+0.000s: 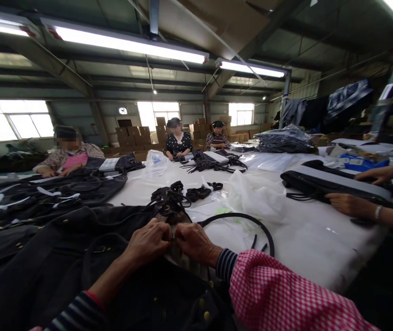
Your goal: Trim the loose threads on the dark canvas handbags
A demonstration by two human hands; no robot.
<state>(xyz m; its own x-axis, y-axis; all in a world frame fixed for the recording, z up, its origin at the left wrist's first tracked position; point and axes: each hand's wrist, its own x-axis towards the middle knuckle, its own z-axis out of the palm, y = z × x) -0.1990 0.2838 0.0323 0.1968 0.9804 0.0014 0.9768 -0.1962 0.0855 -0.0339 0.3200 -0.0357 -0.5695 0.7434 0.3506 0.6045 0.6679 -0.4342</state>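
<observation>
A large black fabric bag (58, 248) with small brass-coloured fittings spreads across the near left of the table. My left hand (148, 242) is closed, its thumb and fingers pinching the bag at its far edge. Right beside it, my right hand (196, 241) is curled in a similar pinch on the same part, the knuckles almost touching. A greyish-brown inside surface shows between and below the hands; the exact bit between the fingertips is hidden. Just beyond lie black straps with buckles (169, 195). A black rounded handle (248, 218) arcs out to the right.
Crumpled clear plastic (255, 195) lies on the white table (307, 239). More black bags (44, 193) are piled at left. At right, a co-worker's hands (351, 204) touch a black bag with a grey panel (334, 179). Several co-workers sit around the far side.
</observation>
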